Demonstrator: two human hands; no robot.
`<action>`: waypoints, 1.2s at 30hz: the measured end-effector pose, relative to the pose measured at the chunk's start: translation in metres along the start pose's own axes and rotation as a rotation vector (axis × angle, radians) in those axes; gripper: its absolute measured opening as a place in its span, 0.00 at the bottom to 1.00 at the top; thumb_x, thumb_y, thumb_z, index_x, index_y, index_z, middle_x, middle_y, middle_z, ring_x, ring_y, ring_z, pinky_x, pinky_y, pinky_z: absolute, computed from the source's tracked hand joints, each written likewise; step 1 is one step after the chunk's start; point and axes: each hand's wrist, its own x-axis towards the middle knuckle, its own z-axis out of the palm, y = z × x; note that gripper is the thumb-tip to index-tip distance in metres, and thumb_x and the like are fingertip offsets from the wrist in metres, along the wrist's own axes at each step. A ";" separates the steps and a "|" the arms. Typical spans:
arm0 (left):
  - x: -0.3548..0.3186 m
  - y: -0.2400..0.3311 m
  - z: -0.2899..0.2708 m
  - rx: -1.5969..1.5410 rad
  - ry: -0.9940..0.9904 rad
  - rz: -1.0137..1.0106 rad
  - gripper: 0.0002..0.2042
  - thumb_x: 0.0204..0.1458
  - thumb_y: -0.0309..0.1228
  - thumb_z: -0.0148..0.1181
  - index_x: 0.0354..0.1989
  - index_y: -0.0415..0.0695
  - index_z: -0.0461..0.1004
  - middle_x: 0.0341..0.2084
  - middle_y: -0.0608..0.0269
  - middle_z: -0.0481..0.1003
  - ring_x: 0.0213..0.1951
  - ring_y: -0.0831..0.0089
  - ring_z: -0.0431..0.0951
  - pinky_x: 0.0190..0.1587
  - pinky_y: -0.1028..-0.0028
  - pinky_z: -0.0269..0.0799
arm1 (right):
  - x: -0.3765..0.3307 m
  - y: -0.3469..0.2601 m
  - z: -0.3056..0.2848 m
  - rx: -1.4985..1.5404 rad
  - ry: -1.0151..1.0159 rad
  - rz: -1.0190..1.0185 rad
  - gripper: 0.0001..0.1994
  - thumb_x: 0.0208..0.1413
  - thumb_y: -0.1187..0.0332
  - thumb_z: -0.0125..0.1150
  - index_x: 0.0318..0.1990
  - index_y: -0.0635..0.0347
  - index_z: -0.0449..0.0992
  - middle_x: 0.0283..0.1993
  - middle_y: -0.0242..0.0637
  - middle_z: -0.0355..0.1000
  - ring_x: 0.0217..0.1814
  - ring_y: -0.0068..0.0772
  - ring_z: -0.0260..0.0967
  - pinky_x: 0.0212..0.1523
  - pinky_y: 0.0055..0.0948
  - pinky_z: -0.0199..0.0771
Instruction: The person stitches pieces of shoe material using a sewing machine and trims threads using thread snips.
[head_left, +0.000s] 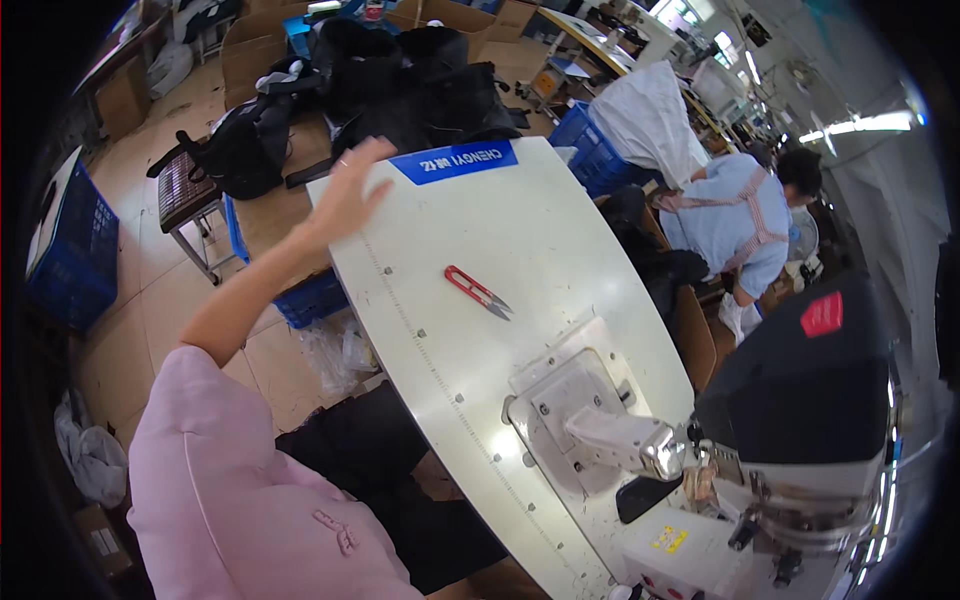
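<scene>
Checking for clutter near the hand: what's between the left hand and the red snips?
Only white tabletop shows between the left hand and the red snips in the head view.

Table (540,225) white w/ blue label (455,164); snips (489,299) mid-frame red + grey. Sleeve (205,425) lower L pink. Bags (370,85) top ctr blk. Co-worker's shirt (728,218) upper R lt blue, straps pinkish, patterned.

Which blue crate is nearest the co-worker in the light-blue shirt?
The crate by the white sack; the other blue crates stand left of the sewing table.
</scene>
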 end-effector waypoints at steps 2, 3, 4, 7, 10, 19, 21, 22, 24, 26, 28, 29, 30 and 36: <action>0.016 -0.050 -0.029 0.159 0.232 -0.036 0.23 0.50 0.30 0.61 0.56 0.41 0.65 0.57 0.47 0.65 0.62 0.49 0.60 0.64 0.57 0.53 | 0.000 -0.031 -0.022 -0.026 -0.073 -0.115 0.25 0.56 0.46 0.52 0.52 0.55 0.76 0.50 0.51 0.73 0.54 0.50 0.70 0.54 0.41 0.68; 0.019 -0.078 -0.048 0.239 0.341 -0.030 0.24 0.50 0.32 0.61 0.55 0.40 0.65 0.56 0.46 0.65 0.61 0.48 0.61 0.62 0.58 0.54 | -0.002 -0.046 -0.032 -0.037 -0.116 -0.182 0.26 0.56 0.45 0.51 0.52 0.55 0.75 0.50 0.52 0.73 0.55 0.51 0.69 0.55 0.41 0.68; 0.021 -0.105 -0.066 0.372 0.439 -0.098 0.24 0.50 0.33 0.62 0.54 0.41 0.65 0.55 0.45 0.65 0.60 0.48 0.62 0.61 0.57 0.55 | -0.003 -0.063 -0.041 -0.039 -0.168 -0.271 0.27 0.56 0.44 0.51 0.52 0.55 0.75 0.51 0.52 0.72 0.55 0.51 0.69 0.55 0.41 0.67; -0.007 -0.175 -0.112 0.765 0.385 -0.292 0.25 0.50 0.37 0.62 0.54 0.41 0.65 0.52 0.44 0.68 0.57 0.47 0.65 0.60 0.55 0.56 | -0.018 -0.113 -0.066 0.037 -0.357 -0.557 0.25 0.58 0.48 0.48 0.52 0.60 0.75 0.48 0.55 0.73 0.55 0.56 0.67 0.54 0.42 0.68; -0.042 -0.203 -0.132 0.537 0.109 -0.425 0.24 0.51 0.35 0.62 0.54 0.39 0.66 0.48 0.45 0.72 0.52 0.45 0.70 0.56 0.58 0.63 | -0.036 -0.169 -0.088 0.184 -0.544 -0.788 0.19 0.59 0.60 0.53 0.53 0.62 0.73 0.48 0.49 0.74 0.53 0.48 0.70 0.54 0.35 0.69; -0.001 0.010 -0.207 0.121 0.384 -0.131 0.22 0.60 0.37 0.55 0.54 0.30 0.67 0.43 0.50 0.76 0.47 0.71 0.74 0.50 0.75 0.68 | -0.126 -0.311 -0.156 0.685 -0.582 -1.547 0.14 0.56 0.70 0.56 0.48 0.68 0.75 0.45 0.46 0.77 0.47 0.40 0.75 0.49 0.33 0.72; 0.008 0.072 -0.217 -0.050 0.360 -0.298 0.22 0.58 0.34 0.57 0.55 0.30 0.67 0.44 0.54 0.75 0.47 0.73 0.74 0.51 0.76 0.67 | -0.141 -0.343 -0.158 0.846 -0.537 -1.760 0.20 0.51 0.71 0.61 0.53 0.66 0.73 0.50 0.45 0.74 0.50 0.45 0.73 0.53 0.36 0.71; 0.012 0.099 -0.218 -0.228 0.231 -0.185 0.22 0.57 0.33 0.58 0.55 0.31 0.67 0.44 0.55 0.75 0.47 0.74 0.73 0.51 0.76 0.67 | -0.146 -0.356 -0.159 1.056 -0.496 -1.910 0.25 0.49 0.73 0.64 0.56 0.67 0.69 0.54 0.45 0.72 0.54 0.47 0.71 0.55 0.38 0.69; 0.021 0.146 -0.206 -0.469 -0.023 -0.012 0.22 0.54 0.32 0.61 0.54 0.31 0.68 0.43 0.57 0.75 0.46 0.75 0.73 0.50 0.76 0.67 | -0.157 -0.371 -0.155 1.145 -0.470 -1.913 0.23 0.57 0.65 0.57 0.57 0.72 0.66 0.56 0.51 0.69 0.55 0.42 0.70 0.55 0.33 0.68; 0.033 0.183 -0.180 -0.653 -0.314 0.161 0.19 0.53 0.32 0.61 0.48 0.32 0.69 0.37 0.61 0.74 0.42 0.78 0.72 0.46 0.76 0.68 | -0.162 -0.374 -0.149 1.246 -0.634 -1.942 0.26 0.56 0.65 0.60 0.58 0.70 0.63 0.57 0.47 0.67 0.54 0.40 0.69 0.56 0.30 0.66; 0.043 0.213 -0.145 -0.840 -0.699 0.133 0.14 0.54 0.32 0.59 0.42 0.34 0.71 0.32 0.63 0.73 0.38 0.80 0.71 0.41 0.76 0.68 | -0.158 -0.360 -0.143 1.284 -0.619 -1.923 0.27 0.52 0.71 0.65 0.58 0.68 0.62 0.53 0.44 0.69 0.52 0.40 0.70 0.56 0.30 0.66; 0.039 0.229 -0.124 -0.926 -0.729 0.149 0.12 0.56 0.32 0.57 0.40 0.34 0.72 0.30 0.63 0.73 0.36 0.80 0.71 0.40 0.77 0.67 | -0.154 -0.349 -0.139 1.348 -0.898 -1.665 0.23 0.53 0.70 0.65 0.53 0.67 0.64 0.49 0.41 0.69 0.49 0.34 0.70 0.53 0.27 0.67; 0.044 0.242 -0.101 -1.021 -0.858 0.152 0.12 0.57 0.33 0.57 0.40 0.34 0.72 0.29 0.64 0.72 0.35 0.81 0.70 0.40 0.77 0.67 | -0.149 -0.340 -0.134 1.402 -1.175 -1.369 0.19 0.55 0.69 0.65 0.49 0.67 0.65 0.44 0.37 0.69 0.46 0.27 0.69 0.51 0.25 0.67; 0.026 0.313 -0.001 -1.130 -1.219 -0.016 0.17 0.59 0.38 0.57 0.42 0.32 0.73 0.30 0.67 0.73 0.35 0.84 0.69 0.39 0.79 0.67 | -0.091 -0.314 -0.095 1.694 -1.092 -0.836 0.11 0.54 0.70 0.66 0.38 0.59 0.67 0.37 0.27 0.68 0.37 0.13 0.64 0.40 0.17 0.67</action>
